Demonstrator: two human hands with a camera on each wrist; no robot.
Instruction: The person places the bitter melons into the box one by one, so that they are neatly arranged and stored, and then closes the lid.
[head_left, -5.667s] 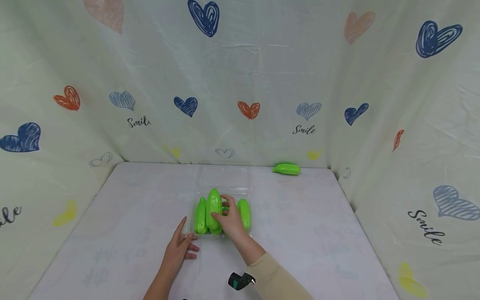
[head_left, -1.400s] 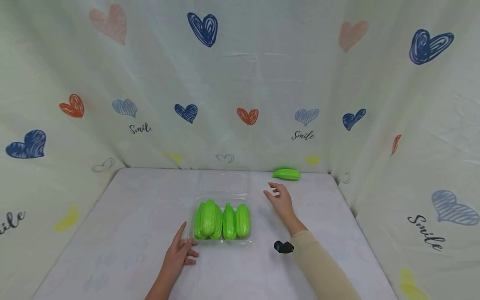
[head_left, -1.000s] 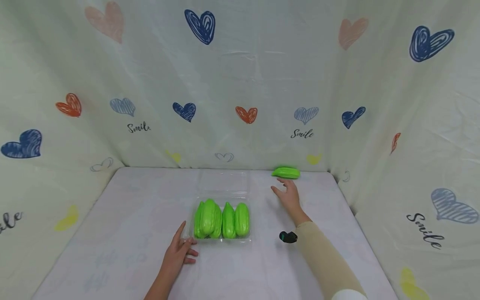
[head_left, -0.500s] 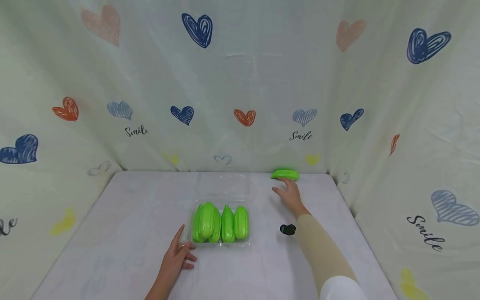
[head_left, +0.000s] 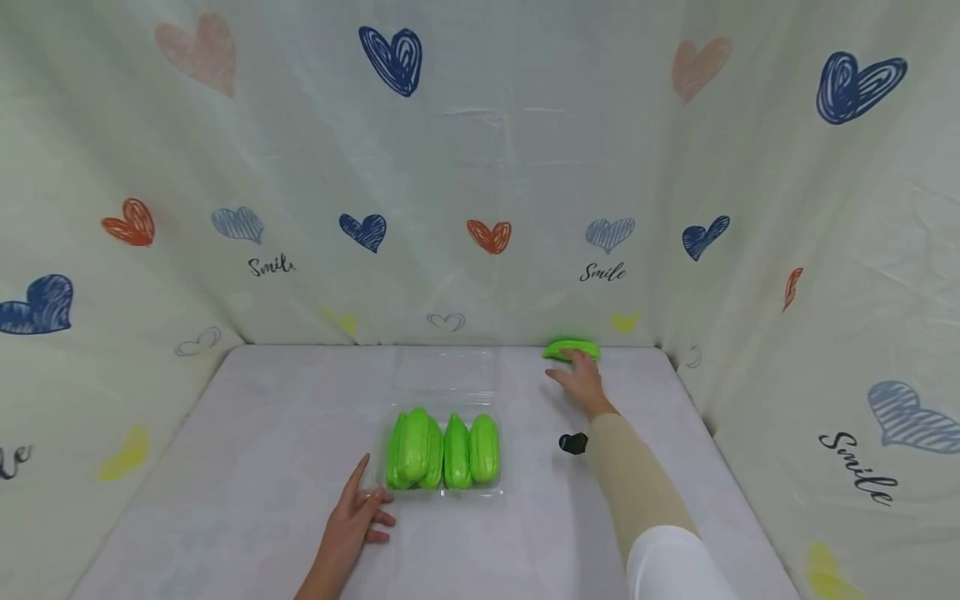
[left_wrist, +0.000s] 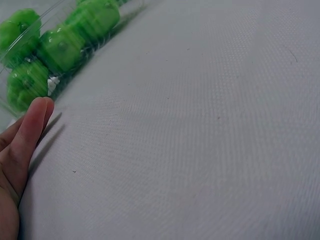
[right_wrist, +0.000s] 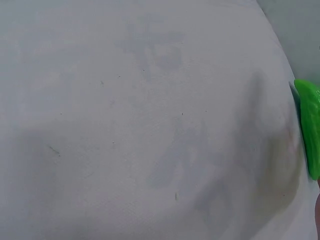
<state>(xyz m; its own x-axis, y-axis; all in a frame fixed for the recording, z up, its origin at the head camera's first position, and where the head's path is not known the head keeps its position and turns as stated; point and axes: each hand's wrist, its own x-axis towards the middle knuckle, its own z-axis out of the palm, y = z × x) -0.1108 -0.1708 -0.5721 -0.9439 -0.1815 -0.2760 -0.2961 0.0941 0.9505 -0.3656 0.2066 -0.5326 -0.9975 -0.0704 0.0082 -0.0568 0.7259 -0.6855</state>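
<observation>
My right hand [head_left: 585, 388] reaches to the table's back edge, fingers spread and index fingertip overlapping a lone bright green, ridged, gourd-like vegetable [head_left: 556, 349]. Only part of that vegetable [right_wrist: 311, 131] shows in the right wrist view, at the right edge. Near the front left corner of a clear plastic box [head_left: 483, 493] lies my left hand [head_left: 348, 523], fingers loosely extended and tips right at the box wall. Several similar green vegetables [head_left: 457, 450] stand side by side inside, one on top of others at the left. Their blunt ends [left_wrist: 62, 47] show through the wall in the left wrist view.
The box's clear lid [head_left: 446, 371] is folded back flat behind it. A white cloth covers the table [head_left: 292, 417]. A curtain printed with hearts [head_left: 491, 236] rises along the back and both sides. A small black device [head_left: 573, 443] is at the right wrist.
One vegetable was set down in the box by the right hand, which then moved right and back to the lone vegetable. The left hand has stayed by the box corner.
</observation>
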